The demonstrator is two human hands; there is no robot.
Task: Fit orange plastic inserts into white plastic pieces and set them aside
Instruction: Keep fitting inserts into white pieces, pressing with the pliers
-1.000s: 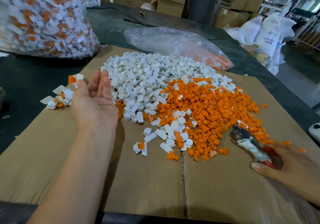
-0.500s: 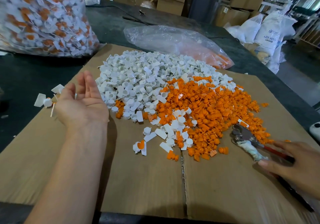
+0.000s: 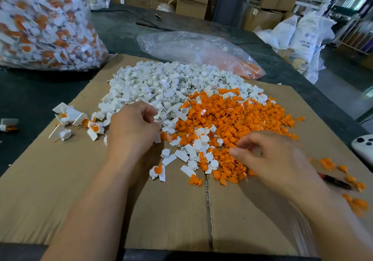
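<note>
Orange inserts (image 3: 242, 115) directly under right hand (image 3: 278, 164), fingers loosely curled, empty | left hand (image 3: 133, 127) curled at white pieces (image 3: 153, 83), grasp unclear

the left hand (image 3: 132, 131) and right hand (image 3: 278, 162) are bare, with bare forearms (image 3: 80, 210).

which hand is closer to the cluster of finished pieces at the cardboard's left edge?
Left. The left hand is just right of the finished pieces, at the white pieces; the right hand hovers far off over the orange inserts.
</note>
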